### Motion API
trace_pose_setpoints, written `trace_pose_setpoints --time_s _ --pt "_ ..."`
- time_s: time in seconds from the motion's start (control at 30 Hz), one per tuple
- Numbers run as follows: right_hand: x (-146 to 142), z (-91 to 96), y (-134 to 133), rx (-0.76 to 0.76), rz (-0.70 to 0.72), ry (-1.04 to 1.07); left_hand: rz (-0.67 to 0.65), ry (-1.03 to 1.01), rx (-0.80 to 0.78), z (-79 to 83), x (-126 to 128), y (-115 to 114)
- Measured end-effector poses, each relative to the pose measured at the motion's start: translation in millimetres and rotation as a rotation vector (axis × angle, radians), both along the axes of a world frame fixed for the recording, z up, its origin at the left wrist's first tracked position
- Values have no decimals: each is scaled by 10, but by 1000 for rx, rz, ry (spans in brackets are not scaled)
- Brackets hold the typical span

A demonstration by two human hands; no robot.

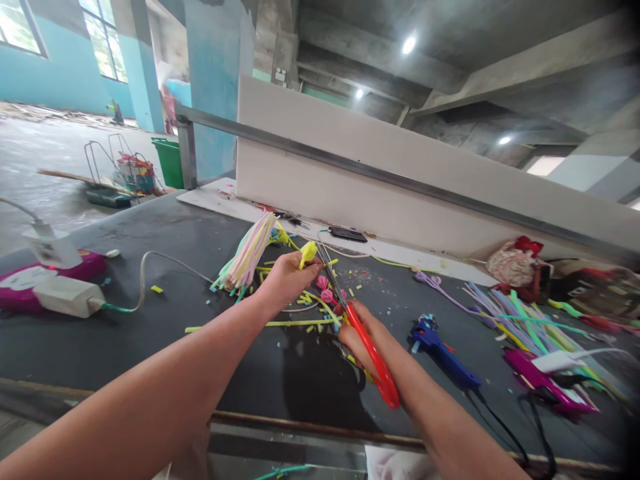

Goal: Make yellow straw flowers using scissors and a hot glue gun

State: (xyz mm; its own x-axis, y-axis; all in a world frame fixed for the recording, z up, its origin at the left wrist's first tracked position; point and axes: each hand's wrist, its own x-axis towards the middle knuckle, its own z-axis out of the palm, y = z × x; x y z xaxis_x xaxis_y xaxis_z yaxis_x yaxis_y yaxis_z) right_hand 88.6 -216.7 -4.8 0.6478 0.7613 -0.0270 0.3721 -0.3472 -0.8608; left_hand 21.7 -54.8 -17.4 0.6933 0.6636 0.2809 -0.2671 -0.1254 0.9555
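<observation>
Between the thumb and fingers of my left hand (287, 279) is a small yellow fuzzy piece (309, 251), which looks like shaped pipe cleaner. My right hand (361, 328) grips scissors (371, 352) with red handles. Their blades point up and away, close to the yellow piece; I cannot tell whether they touch it. Pink fuzzy pieces (326, 291) lie on the table just behind the blades. Yellow pipe cleaners (280, 324) and short yellow offcuts (315, 328) are scattered beneath my hands. Left of them, a bundle of pastel pipe cleaners (250, 257) leans on the dark table (165, 353).
A blue glue gun (443, 350) with a black cord lies to the right. Beyond it are more pipe cleaners (530, 323) and a magenta power strip (545, 383). Another power strip (90, 265) with chargers sits left. A phone (349, 234) lies by the white board (320, 187).
</observation>
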Motion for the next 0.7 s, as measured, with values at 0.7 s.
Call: trace_pose_setpoints --time_s 0.7 --pt "0 -56 55 -146 -63 -241 4 70 94 -17 -21 43"
